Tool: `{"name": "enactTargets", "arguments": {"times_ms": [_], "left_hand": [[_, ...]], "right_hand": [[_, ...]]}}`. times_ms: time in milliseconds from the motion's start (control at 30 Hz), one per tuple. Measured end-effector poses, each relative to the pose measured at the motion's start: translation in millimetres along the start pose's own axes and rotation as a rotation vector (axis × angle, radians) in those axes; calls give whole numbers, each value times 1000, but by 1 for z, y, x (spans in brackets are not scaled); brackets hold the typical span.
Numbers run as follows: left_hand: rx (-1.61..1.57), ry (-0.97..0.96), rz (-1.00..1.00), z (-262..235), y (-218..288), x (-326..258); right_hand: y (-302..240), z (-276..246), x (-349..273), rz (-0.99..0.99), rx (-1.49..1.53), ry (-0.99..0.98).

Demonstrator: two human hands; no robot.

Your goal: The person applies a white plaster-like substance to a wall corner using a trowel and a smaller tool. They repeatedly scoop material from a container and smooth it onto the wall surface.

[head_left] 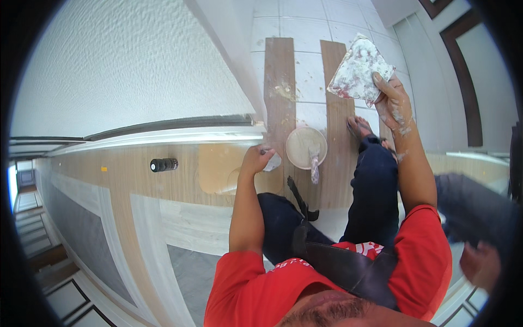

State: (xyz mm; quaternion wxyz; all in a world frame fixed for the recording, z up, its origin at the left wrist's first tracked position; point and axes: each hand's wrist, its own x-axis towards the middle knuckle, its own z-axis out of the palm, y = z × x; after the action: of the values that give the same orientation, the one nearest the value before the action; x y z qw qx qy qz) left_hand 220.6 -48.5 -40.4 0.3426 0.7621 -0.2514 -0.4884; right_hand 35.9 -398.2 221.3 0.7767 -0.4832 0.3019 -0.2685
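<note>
In my raised right hand (pixel 393 101) is a flat, roughly triangular plate (pixel 359 68), smeared with white putty. My thumb lies on its face, and the wrist carries white smears too. My left hand (pixel 257 159) is closed low beside the wall's lower edge. A small pale flat scraper blade (pixel 273 163) shows beside its fingers; the grip on it is partly hidden. Between my hands stands a round tub (pixel 291 159) of whitish paste. A putty-smeared tool (pixel 314 168) leans in it with its handle over the near rim.
Wood-look planks (pixel 279 65) lie across white floor tiles (pixel 313 27). On the left rises a textured white wall (pixel 136 60). A dark bottle (pixel 163 164) and a tan sheet (pixel 218 169) lie along the wooden strip. At right are another person's hand (pixel 480 267) and dark trousers (pixel 471 204).
</note>
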Motion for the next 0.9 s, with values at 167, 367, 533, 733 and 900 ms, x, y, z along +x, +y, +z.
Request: {"name": "enactTargets", "arguments": {"times_ms": [167, 367, 533, 733, 900], "left_hand": [[36, -84, 57, -6, 43, -8], [8, -105, 99, -3, 60, -40], [71, -260, 208, -37, 86, -76], [7, -99, 6, -49, 35, -88], [52, -104, 18, -28, 13, -113]], "right_hand": [[-53, 41, -3, 8, -369, -92], [-71, 59, 66, -134, -911, -466], [-61, 66, 130, -314, -193, -710], [29, 23, 200, -272, 190, -484], [65, -40, 288, -50, 157, -258]]}}
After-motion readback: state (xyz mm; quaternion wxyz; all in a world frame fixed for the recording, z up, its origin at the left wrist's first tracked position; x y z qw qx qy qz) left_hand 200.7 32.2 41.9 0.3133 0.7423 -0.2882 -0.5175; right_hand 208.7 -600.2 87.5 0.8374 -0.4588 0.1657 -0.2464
